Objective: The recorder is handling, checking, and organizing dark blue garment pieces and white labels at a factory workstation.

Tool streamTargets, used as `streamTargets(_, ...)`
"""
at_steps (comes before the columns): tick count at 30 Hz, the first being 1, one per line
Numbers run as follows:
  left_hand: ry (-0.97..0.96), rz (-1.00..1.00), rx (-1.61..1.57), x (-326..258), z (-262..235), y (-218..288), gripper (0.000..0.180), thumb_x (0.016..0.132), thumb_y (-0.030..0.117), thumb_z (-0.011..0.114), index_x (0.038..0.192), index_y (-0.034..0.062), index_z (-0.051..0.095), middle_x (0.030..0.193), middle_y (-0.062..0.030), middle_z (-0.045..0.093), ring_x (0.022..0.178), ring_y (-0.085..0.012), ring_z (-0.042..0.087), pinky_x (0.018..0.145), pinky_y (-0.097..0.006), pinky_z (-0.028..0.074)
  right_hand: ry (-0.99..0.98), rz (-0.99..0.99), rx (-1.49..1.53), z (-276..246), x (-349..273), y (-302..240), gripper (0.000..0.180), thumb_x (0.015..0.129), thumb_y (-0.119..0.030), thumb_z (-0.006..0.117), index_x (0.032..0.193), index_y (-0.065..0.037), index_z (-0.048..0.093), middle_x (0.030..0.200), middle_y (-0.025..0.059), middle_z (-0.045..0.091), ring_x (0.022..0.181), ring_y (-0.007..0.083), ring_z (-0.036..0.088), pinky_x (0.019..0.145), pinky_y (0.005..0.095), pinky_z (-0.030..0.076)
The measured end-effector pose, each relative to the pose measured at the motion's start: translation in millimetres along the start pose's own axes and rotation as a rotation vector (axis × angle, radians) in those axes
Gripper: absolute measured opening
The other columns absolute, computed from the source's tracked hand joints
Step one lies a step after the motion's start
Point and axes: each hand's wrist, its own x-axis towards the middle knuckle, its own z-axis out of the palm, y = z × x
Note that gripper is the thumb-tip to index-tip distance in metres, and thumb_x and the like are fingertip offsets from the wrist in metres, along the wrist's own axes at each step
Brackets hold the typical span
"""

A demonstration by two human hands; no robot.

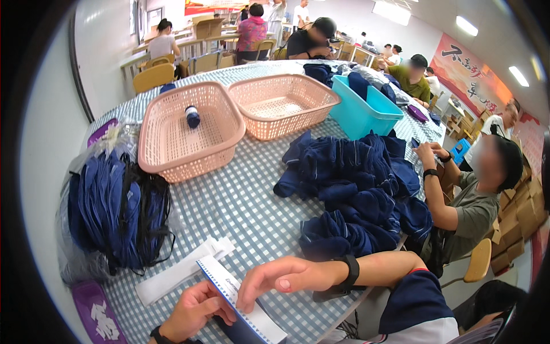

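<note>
A long white paper band [229, 282] with a blue patterned edge lies slanted between my hands at the table's near edge. Its left side is gripped by my left hand [197, 309], thumb and fingers closed on it. From the right, my right hand [286, 278] reaches over; its curved fingertips rest on the band's face and the thumb stands apart. Dark navy fabric [245, 331] shows beneath the band, partly hidden. Just beyond my left hand lies a stack of white paper strips [175, 275].
Navy garments [355, 189] are heaped at right; bundled blue pieces with black straps [117, 209] stand at left. A pink basket [192, 155] holds a small roll; another basket [281, 106] and a turquoise bin [366, 114] sit farther back. A purple tray [80, 298] is near left. Co-workers sit around.
</note>
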Motion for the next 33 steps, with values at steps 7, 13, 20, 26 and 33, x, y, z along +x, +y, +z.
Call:
streamTargets(7,-0.165,0.002,0.075,21,-7,3,0.024,0.097,0.016,0.056,0.112,-0.0035,0.053,0.091,-0.0141,0.068,0.071,-0.0193,0.069,0.065,-0.03,0.058,0.052,0.088,-0.052,3,-9,-2,0.05,0.101,-0.035,0.05,0.128,0.007,0.05,0.126,0.0138,0.055,0.12,0.0214,0.052,0.106,0.0381,0.038)
streamTargets(13,-0.227,0.074,-0.065,11,-19,-7,0.021,0.098,0.016,0.058,0.107,-0.0023,0.053,0.093,-0.0125,0.067,0.074,-0.0162,0.069,0.065,-0.027,0.059,0.071,0.146,-0.116,10,6,8,0.059,0.098,-0.045,0.049,0.121,0.009,0.057,0.12,0.0215,0.06,0.118,0.0312,0.055,0.103,0.0434,0.04)
streamTargets(20,-0.278,0.069,-0.099,16,-20,-9,0.021,0.098,0.016,0.058,0.107,-0.0034,0.054,0.093,-0.0123,0.066,0.076,-0.0155,0.069,0.065,-0.026,0.059,0.053,0.126,-0.219,3,6,8,0.06,0.097,-0.047,0.051,0.116,0.009,0.061,0.116,0.0232,0.063,0.113,0.0347,0.06,0.098,0.0429,0.043)
streamTargets(26,-0.263,0.04,-0.084,19,-19,-5,0.022,0.097,0.014,0.059,0.107,-0.005,0.054,0.093,-0.0122,0.066,0.074,-0.0155,0.069,0.065,-0.026,0.06,-0.007,0.089,-0.295,-1,7,13,0.06,0.096,-0.047,0.055,0.113,0.011,0.061,0.115,0.0277,0.062,0.107,0.037,0.062,0.093,0.0432,0.048)
streamTargets(33,-0.254,0.027,-0.078,18,-18,-3,0.021,0.096,0.011,0.059,0.108,-0.0058,0.054,0.093,-0.0126,0.066,0.074,-0.0162,0.069,0.065,-0.026,0.06,0.01,0.054,-0.393,3,10,16,0.064,0.096,-0.052,0.052,0.105,0.011,0.064,0.107,0.0295,0.063,0.098,0.0382,0.067,0.085,0.0447,0.055)
